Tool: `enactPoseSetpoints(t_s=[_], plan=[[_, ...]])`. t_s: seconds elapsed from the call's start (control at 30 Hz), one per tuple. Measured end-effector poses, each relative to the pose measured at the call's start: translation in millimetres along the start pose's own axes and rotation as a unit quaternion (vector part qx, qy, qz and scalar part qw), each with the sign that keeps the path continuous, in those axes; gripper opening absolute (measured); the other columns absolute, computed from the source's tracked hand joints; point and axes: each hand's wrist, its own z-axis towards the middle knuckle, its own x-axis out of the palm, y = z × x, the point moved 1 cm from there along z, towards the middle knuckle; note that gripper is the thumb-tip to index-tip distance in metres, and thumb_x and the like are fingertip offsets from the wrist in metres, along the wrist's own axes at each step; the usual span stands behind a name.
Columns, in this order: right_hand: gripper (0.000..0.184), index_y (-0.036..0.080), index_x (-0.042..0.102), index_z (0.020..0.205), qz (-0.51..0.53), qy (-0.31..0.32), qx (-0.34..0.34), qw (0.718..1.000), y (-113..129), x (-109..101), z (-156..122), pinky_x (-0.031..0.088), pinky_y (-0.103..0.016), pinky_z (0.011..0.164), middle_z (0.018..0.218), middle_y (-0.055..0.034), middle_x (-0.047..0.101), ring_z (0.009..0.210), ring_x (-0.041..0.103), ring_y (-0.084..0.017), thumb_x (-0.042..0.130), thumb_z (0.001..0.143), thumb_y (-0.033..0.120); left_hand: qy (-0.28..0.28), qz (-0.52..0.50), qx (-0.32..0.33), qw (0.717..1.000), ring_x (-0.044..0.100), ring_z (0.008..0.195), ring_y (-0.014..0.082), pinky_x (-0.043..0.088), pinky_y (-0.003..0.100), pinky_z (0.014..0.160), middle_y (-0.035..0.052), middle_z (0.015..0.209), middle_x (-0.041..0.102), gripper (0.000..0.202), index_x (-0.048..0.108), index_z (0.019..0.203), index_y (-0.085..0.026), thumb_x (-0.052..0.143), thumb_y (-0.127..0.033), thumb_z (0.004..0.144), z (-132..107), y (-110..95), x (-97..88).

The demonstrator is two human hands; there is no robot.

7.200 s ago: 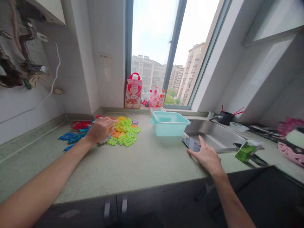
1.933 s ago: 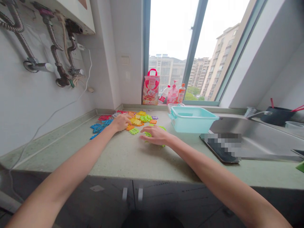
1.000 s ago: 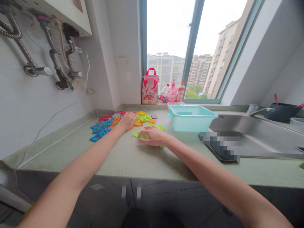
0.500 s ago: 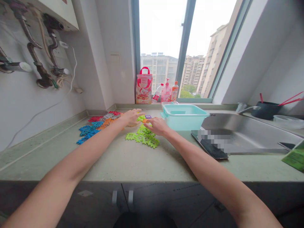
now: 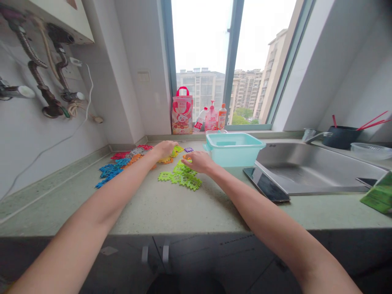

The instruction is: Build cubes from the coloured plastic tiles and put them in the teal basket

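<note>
Flat plastic puzzle pieces in many colours lie on the green counter (image 5: 171, 204). A green group (image 5: 180, 179) sits nearest me, with yellow and orange pieces (image 5: 170, 157) behind it and blue ones (image 5: 107, 173) and red ones (image 5: 122, 154) to the left. My left hand (image 5: 163, 148) rests palm down on the yellow and orange pieces, fingers curled. My right hand (image 5: 197, 160) lies over the far edge of the green group, fingers bent down onto the pieces. Whether either hand grips a piece is hidden.
A teal plastic tub (image 5: 234, 149) stands right of the pieces. A black phone (image 5: 266, 184) lies by the steel sink (image 5: 306, 171). A pink bag (image 5: 181, 111) and bottles (image 5: 211, 118) stand on the window sill. A green carton (image 5: 378, 196) is at far right.
Over the last second my right hand moved from the near side of the green pieces to their far edge, and my left hand slid right over the yellow ones. The view shifted slightly right.
</note>
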Motion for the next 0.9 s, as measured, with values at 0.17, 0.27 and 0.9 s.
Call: enactPoseSetpoints(t_s=[0.17, 0.27, 0.9], plan=[[0.045, 0.024, 0.078, 0.119, -0.009, -0.005, 0.002, 1.000, -2.2, -2.7, -1.0, 0.053, -0.037, 0.092, 0.114, -0.0108, 0.080, 0.107, 0.073, -0.028, 0.047, 0.105, 0.053, -0.097, -0.036, -0.054, 0.993, 0.072, 0.088, 0.0239, 0.053, 0.030, 0.082, 0.0089, 0.097, 0.079, 0.038, 0.076, 0.110, -0.017, 0.055, -0.010, 0.080, -21.5, 4.2, -23.3], [0.040, 0.024, 0.078, 0.119, 0.002, -0.001, 0.011, 1.000, -4.7, -1.7, 0.0, 0.053, -0.035, 0.094, 0.117, -0.0096, 0.079, 0.110, 0.073, -0.027, 0.048, 0.106, 0.046, -0.125, -0.068, -0.052, 0.989, 0.068, 0.079, 0.0200, 0.051, 0.027, 0.076, 0.0058, 0.085, 0.076, 0.037, 0.076, 0.099, -0.017, 0.050, -0.006, 0.075, -44.7, -3.3, -34.0], [0.057, 0.017, 0.049, 0.156, 0.066, -0.005, -0.062, 0.996, 28.4, 38.8, 22.2, 0.036, -0.049, 0.122, 0.157, -0.0160, 0.053, 0.145, 0.050, -0.030, 0.053, 0.104, 0.040, 0.033, 0.022, -0.041, 0.998, 0.053, 0.140, 0.0296, 0.031, 0.052, 0.123, 0.0128, 0.152, 0.060, 0.053, 0.055, 0.152, -0.020, 0.036, -0.034, 0.105, -76.6, -7.2, 12.5]])
